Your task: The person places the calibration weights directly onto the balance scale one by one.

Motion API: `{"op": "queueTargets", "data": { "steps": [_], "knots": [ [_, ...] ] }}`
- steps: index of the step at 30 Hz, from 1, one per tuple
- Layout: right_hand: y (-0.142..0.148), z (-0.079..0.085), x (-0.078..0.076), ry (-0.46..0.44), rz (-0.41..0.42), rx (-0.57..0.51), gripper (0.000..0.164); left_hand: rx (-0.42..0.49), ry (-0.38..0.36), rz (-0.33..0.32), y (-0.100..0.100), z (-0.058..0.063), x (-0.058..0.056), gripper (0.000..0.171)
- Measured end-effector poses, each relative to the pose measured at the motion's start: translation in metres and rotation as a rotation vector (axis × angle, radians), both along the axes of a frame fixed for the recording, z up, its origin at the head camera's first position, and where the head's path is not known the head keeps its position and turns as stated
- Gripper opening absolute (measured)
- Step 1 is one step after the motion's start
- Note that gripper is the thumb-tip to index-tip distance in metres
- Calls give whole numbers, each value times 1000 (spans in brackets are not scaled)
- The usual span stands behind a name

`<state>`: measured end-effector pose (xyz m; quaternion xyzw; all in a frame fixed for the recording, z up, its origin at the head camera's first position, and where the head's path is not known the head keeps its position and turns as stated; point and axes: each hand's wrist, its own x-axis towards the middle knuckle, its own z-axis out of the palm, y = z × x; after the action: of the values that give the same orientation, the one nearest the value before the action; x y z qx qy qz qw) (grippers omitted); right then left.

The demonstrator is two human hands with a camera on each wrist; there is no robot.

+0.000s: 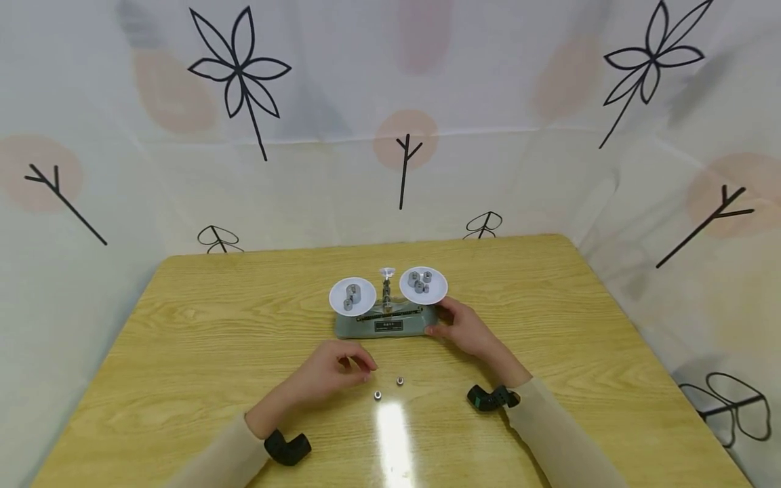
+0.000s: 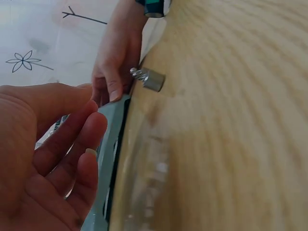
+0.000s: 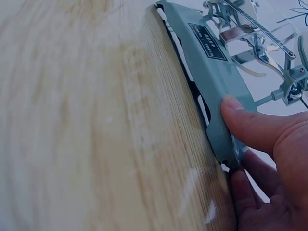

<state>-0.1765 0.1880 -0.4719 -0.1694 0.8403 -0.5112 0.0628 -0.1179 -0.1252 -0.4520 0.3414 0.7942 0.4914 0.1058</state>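
A balance scale (image 1: 387, 326) with a grey-green base and two white pans stands mid-table. My right hand (image 1: 466, 330) grips the right end of its base, thumb on top and fingers round the end, as the right wrist view shows. Metal weights (image 1: 352, 293) sit on the left pan (image 1: 337, 298), and several more weights (image 1: 419, 287) are on the right pan (image 1: 441, 292). In front of the scale, my left hand (image 1: 332, 371) hovers with loosely curled fingers and nothing visible in them. Two small weights (image 1: 400, 381) lie on the table just right of its fingertips.
The wooden table (image 1: 213, 318) meets a patterned cloth (image 1: 342, 190) at its back and sides. Each wrist wears a black camera band (image 1: 287, 449). Light glares off the table's front middle.
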Motion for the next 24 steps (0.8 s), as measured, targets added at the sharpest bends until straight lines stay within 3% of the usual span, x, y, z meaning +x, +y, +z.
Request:
{"op": "queueTargets", "data": {
  "steps": [7,14,24],
  "knots": [
    [-2,3,3,2,-1,-4,69,21,-33,-44,5,-9,6,12],
    [-9,31,16,-5,13,-6,65,-3,-116,-88,9,-14,8,9],
    [-10,35,17,-17,9,-22,65,-64,-102,-153,10,-12,7,9]
  ]
}}
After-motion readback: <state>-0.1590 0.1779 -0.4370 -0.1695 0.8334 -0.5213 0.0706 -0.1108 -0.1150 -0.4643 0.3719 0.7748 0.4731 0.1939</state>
